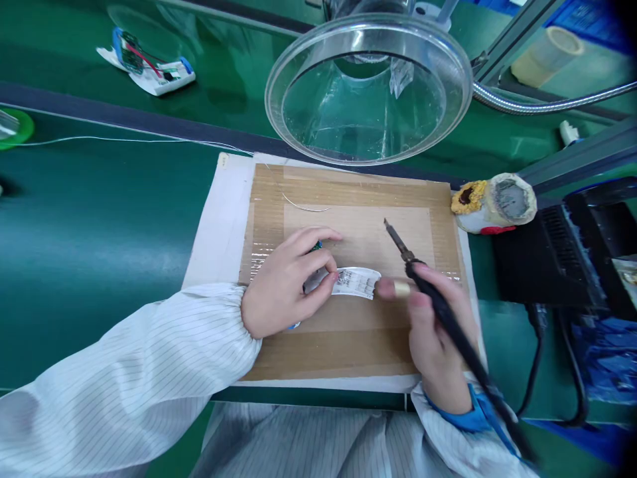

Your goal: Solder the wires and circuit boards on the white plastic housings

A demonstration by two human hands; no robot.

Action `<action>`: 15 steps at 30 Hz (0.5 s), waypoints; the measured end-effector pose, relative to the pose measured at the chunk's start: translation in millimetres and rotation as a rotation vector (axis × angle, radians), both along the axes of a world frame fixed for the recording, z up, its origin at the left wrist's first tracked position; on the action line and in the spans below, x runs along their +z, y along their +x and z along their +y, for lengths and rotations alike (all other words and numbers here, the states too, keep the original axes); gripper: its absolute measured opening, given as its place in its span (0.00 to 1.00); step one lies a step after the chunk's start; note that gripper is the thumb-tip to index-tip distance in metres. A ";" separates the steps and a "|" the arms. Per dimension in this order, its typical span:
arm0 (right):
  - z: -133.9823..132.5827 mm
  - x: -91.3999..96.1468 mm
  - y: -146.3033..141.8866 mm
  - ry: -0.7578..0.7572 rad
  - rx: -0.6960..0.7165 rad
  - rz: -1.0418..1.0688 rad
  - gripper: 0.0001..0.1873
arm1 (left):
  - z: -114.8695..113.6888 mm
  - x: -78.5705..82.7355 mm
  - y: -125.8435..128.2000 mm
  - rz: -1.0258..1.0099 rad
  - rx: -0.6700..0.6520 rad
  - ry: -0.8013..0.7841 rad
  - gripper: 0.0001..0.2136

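My right hand (440, 325) grips a black-handled soldering iron (430, 289), its tip pointing up and left above the cardboard mat (348, 345). One of its fingers, wrapped with a pale band, reaches towards a curved white plastic piece (357, 282). That piece lies on the mat, and my left hand (293, 282) has thumb and forefinger pinched at its left end. Bits of green and blue show around the left fingers; most of what lies beneath that hand is hidden. A thin solder wire (303, 208) curves onto the mat above the left hand.
A round magnifier or hood with a clear rim (368, 156) hangs over the back of the mat. At right stand a tip-cleaner pot (512, 199) and a black box (545, 255) with cables. A white shell with a circuit board (154, 73) lies on the back ledge; a green spool (22, 129) sits far left.
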State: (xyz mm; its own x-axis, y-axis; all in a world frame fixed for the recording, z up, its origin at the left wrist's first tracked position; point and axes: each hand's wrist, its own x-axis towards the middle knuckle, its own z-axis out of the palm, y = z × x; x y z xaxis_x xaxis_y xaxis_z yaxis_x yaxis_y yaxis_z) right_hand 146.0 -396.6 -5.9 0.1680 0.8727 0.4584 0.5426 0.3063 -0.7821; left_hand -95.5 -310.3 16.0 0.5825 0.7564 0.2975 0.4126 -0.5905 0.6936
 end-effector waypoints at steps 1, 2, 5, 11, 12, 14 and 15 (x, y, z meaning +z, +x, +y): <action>2.6 0.1 -1.3 -0.040 0.047 -0.080 0.21 | -0.5 0.0 0.3 0.001 0.000 -0.004 0.09; 5.4 0.3 -2.8 -0.060 0.096 -0.155 0.25 | -0.8 0.1 0.6 0.000 0.001 -0.008 0.09; 10.2 1.6 -6.8 -0.035 0.180 -0.271 0.31 | 0.6 2.7 -1.1 -0.017 -0.003 -0.034 0.09; -2.0 -5.6 -12.7 0.097 0.172 -0.231 0.29 | 24.9 17.3 -45.7 0.002 -0.104 -0.473 0.17; -2.3 -10.5 -13.7 0.096 0.218 -0.194 0.32 | 31.8 20.9 -61.6 0.028 -0.152 -0.580 0.22; 1.8 -21.4 -16.1 0.133 0.304 -0.136 0.40 | 46.9 32.0 -99.6 0.056 -0.103 -0.669 0.31; 5.6 -26.3 -17.5 0.136 0.270 -0.100 0.46 | 54.7 40.5 -120.1 0.051 0.031 -0.631 0.33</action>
